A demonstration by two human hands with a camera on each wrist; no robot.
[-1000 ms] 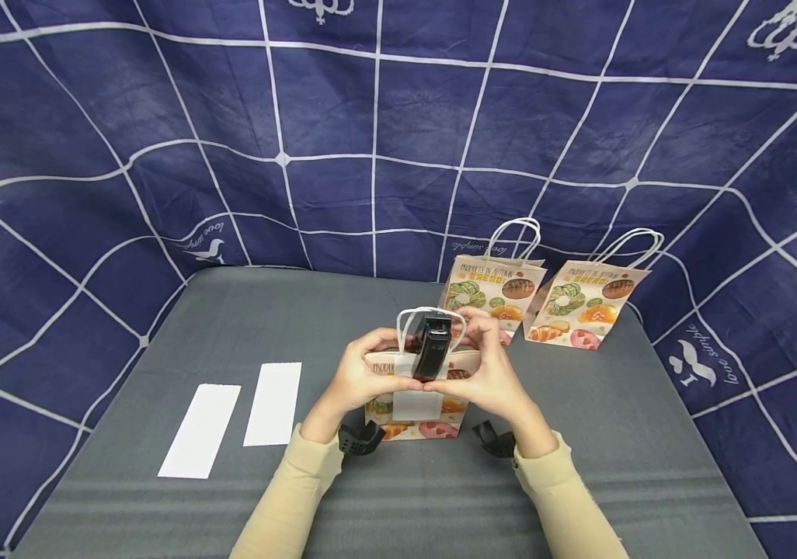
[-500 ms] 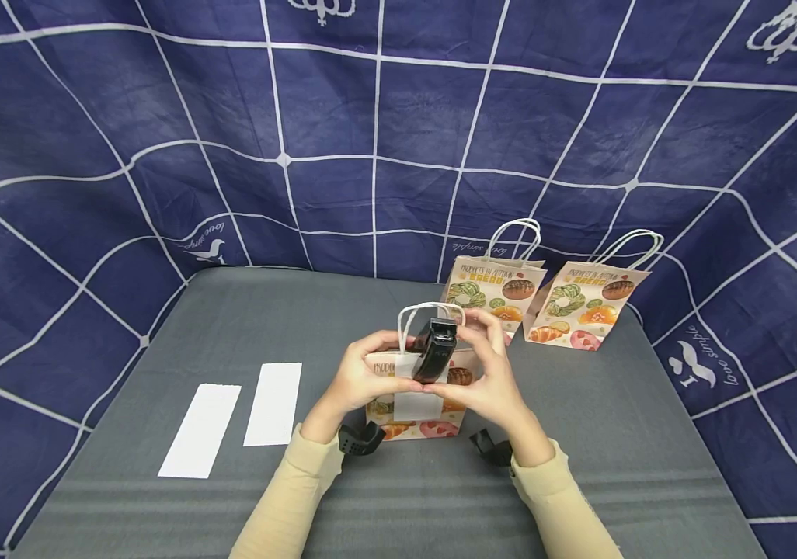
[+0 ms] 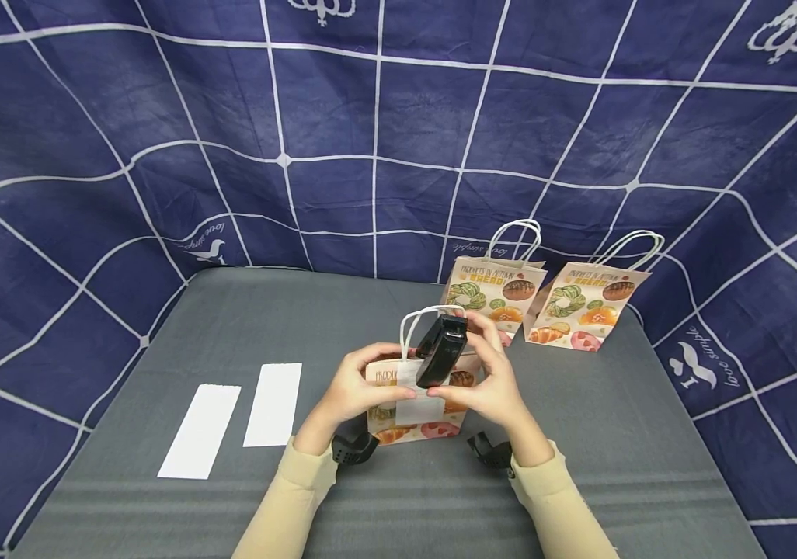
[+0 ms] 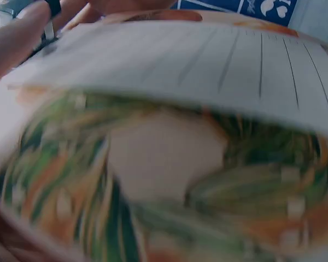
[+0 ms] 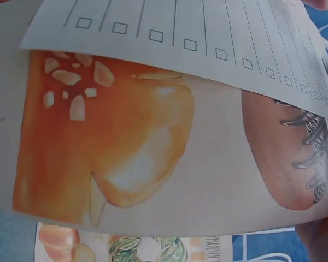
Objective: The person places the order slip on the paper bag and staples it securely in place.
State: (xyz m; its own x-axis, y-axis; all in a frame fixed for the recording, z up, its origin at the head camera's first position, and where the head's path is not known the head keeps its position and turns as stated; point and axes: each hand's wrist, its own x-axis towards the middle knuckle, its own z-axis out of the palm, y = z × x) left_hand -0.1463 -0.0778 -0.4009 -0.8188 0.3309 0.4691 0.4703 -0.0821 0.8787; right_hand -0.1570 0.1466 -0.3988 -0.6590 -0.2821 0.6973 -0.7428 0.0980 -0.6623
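Note:
A paper bag [image 3: 450,428] with bread pictures stands upright in front of me. A white paper slip [image 3: 418,410] lies against its front, and a black stapler [image 3: 443,353] stands tilted at its top edge. My left hand [image 3: 353,392] grips the bag's left side, its thumb on the slip and its fingers behind. My right hand [image 3: 492,380] holds the stapler, with fingers at its far end and the thumb near its lower end. The left wrist view shows the ruled slip [image 4: 208,65] over the bag front; printed checkboxes show on the slip [image 5: 169,30] in the right wrist view.
Behind to the right stand two similar bags, a nearer bag [image 3: 492,291] and a farther bag [image 3: 583,307], handles up. Two white slips, one slip [image 3: 200,431] and another slip [image 3: 273,405], lie left on the grey table [image 3: 328,310]. A blue curtain [image 3: 328,186] hangs behind.
The stapler has shifted right and leans more to the right. My left hand has drawn slightly left and down, its thumb now apart from the right thumb. The bag has turned slightly.

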